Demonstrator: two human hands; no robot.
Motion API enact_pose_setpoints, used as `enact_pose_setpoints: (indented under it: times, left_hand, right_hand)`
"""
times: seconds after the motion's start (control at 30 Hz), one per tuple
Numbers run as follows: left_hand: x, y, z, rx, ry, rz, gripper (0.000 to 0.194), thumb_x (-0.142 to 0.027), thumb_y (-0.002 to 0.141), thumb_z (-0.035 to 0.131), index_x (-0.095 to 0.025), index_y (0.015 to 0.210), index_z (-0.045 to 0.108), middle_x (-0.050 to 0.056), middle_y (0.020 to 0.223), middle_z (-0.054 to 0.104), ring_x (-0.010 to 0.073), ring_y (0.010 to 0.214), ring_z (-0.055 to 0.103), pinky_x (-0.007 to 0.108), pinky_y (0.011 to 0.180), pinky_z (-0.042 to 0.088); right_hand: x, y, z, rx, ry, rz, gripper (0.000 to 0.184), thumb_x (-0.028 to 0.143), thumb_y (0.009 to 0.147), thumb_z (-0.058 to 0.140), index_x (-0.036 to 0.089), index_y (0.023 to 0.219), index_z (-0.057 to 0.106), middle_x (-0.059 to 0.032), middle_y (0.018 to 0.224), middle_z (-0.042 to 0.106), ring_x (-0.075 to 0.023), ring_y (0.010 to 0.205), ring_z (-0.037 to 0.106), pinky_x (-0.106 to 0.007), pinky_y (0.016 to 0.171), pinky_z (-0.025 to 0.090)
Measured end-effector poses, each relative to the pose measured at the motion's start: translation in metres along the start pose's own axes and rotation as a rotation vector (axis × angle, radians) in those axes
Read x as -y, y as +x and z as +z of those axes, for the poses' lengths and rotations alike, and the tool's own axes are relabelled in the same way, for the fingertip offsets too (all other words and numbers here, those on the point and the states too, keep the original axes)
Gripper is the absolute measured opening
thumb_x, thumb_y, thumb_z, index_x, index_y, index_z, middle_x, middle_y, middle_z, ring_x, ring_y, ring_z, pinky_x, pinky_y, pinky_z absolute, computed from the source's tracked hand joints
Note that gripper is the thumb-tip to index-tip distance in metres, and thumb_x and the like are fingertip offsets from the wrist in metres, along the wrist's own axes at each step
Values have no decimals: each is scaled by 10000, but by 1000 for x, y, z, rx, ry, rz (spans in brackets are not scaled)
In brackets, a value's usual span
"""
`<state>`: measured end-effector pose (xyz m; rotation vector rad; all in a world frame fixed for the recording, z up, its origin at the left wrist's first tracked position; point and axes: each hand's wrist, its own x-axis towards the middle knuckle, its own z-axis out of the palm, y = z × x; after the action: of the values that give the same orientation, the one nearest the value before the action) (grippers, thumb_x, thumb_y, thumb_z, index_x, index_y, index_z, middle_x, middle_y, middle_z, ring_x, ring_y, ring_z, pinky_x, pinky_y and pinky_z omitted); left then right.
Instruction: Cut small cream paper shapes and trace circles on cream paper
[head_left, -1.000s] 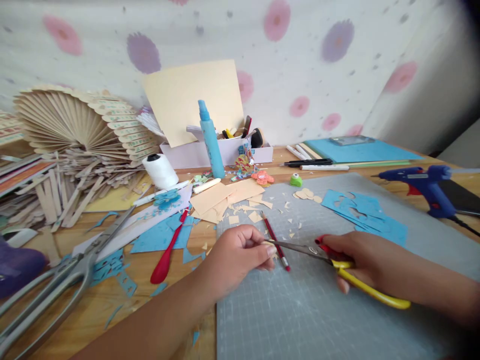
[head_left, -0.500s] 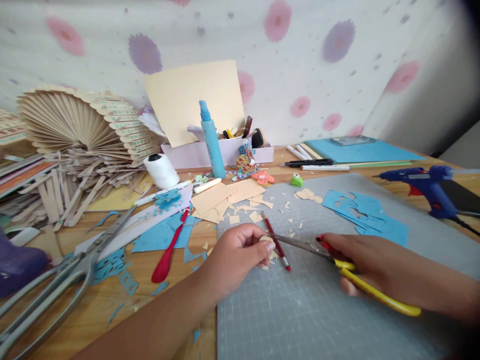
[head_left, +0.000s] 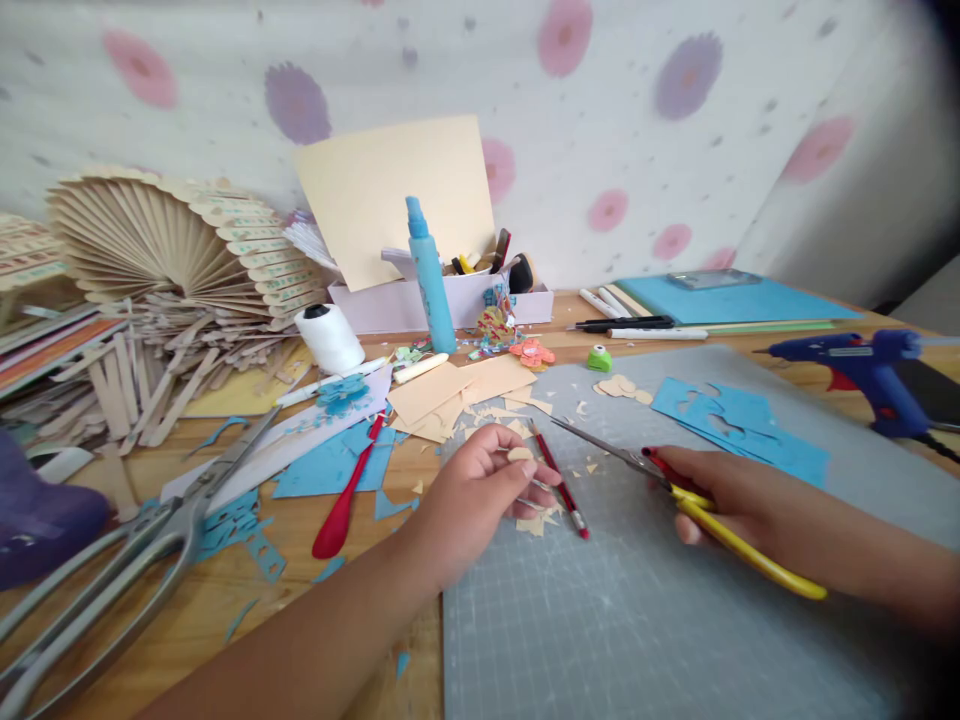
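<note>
From far off, I look down at my two hands. My left hand (head_left: 487,480) is pinching a little cream piece (head_left: 519,455) between thumb and fingers, above the grey mat (head_left: 570,620). It looks like thick paper with a round edge. I think it is very light and a bit stiff, but it could bend or crease if I squeeze hard. The best place to hold it is flat by the edge, with soft fingertips. It is so small that it might slip away.

My right hand (head_left: 720,490) is curled around the handles of the scissors (head_left: 630,458). The handles are yellow and red and look smooth, like plastic. The blades are thin, grey metal and look nearly closed. I guess they are hard and a bit heavy, so the handles are the safe part to grip. The tips point toward my left hand but don't touch it.

A red pencil (head_left: 556,477), long and thin, lies just beside my left fingers. Pointy cream scraps (head_left: 531,524) sit near them too. Farther back are flat, round cream bits (head_left: 621,388) and blue paper (head_left: 720,415) with curvy holes.
</note>
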<state>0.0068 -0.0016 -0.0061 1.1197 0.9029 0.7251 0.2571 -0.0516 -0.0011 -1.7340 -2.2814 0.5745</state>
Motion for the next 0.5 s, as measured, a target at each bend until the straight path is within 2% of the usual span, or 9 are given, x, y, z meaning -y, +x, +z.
enact_pose_setpoints:
  times: [0.1, 0.23, 0.3, 0.4, 0.5]
  left_hand:
    - [-1, -2, -1, -2, -17, 5, 110, -238, 841, 540, -173, 768, 487, 32, 837, 677, 131, 730, 645, 257, 633, 481]
    - [2, -1, -2, -74, 39, 119, 169, -283, 807, 588, -161, 695, 555, -55, 608, 497, 65, 579, 493, 204, 566, 419]
    - [3, 0, -2, -90, 50, 131, 167, -290, 783, 616, -158, 691, 575, -75, 549, 447, 48, 517, 432, 192, 528, 376]
    - [3, 0, -1, -82, -41, 67, 157, -281, 726, 668, -162, 709, 566, -75, 541, 512, 53, 497, 483, 204, 528, 399]
    - [0, -2, 1, -56, -149, 8, 182, -255, 692, 696, -167, 720, 539, -47, 568, 613, 78, 539, 573, 226, 584, 463]
  right_hand:
    - [2, 3, -1, 95, 22, 30, 165, 396, 801, 547, 237, 776, 584, -26, 742, 657, -224, 688, 608, -306, 624, 479]
    - [4, 4, 0, 118, -15, 75, 194, 424, 753, 601, 235, 779, 571, -35, 750, 649, -242, 698, 603, -320, 629, 472]
    - [5, 4, 1, 122, -19, 87, 204, 432, 754, 592, 234, 798, 569, -39, 767, 650, -249, 718, 606, -331, 648, 473]
    - [5, 4, 1, 147, -17, 97, 230, 444, 776, 543, 224, 839, 566, -57, 804, 649, -261, 758, 606, -359, 689, 474]
    - [4, 4, 0, 154, -19, 82, 241, 450, 784, 536, 218, 838, 568, -62, 789, 645, -263, 734, 604, -362, 664, 478]
